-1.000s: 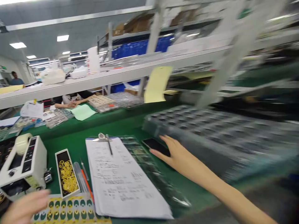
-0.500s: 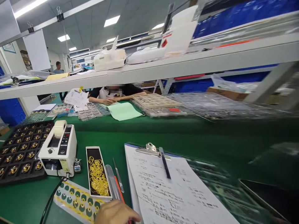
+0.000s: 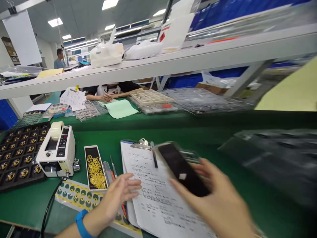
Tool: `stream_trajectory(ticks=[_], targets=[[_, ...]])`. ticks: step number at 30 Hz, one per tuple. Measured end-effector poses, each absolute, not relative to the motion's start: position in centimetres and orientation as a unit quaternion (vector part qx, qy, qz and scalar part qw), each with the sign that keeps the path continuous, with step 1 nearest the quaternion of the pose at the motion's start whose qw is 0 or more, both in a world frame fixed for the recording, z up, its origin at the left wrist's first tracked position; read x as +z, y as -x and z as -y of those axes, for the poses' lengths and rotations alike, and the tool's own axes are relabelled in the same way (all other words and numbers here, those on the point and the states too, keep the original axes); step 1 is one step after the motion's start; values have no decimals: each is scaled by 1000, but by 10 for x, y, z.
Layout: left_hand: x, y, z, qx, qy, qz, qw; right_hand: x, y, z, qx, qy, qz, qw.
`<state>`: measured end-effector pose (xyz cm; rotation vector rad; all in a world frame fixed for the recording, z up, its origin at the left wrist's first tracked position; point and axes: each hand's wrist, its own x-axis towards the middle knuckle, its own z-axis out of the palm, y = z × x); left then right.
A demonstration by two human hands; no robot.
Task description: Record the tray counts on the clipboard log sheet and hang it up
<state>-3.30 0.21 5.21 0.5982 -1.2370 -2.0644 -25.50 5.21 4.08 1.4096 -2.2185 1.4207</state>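
Note:
My right hand grips a dark smartphone above the right side of a clipboard. On the clipboard lie handwritten sheets, with a dark pen near the clip. My left hand, a blue band on its wrist, is open with fingers spread over the sheets' left edge. Tweezers and a grey flat tool lie just beyond it. An orange-handled tool is partly hidden by my left hand. A sticker sheet extends under my left forearm.
Left of the clipboard stand a box of yellow rings, a white tape dispenser and a black tray of ring-like parts. Clear plastic trays lie right. A shelf crosses overhead; a person's hands are beyond.
The smartphone has gone from the bench at the right to my right hand over the clipboard. My left hand has risen and spread its fingers. The view has shifted right.

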Motion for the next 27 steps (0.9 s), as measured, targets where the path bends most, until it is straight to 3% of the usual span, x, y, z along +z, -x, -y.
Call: stream_trajectory(ticks=[2,5,7,12,14,27], targets=[[56,47,-2,-820,-208,365,388,41,197,-35,506,-533,676,56],[58,48,5,-770,-265,233,531,44,135,-18,496,-576,650,-9],[60,37,15,-743,-297,192,569,49,121,-11,489,-593,626,-134],[71,4,46,-743,-291,254,547,64,137,10,447,-551,469,-526],[76,-1,52,-745,-301,272,530,64,141,19,433,-514,417,-612],[71,-4,59,-786,-336,286,433,41,146,19,465,-487,320,-666]])
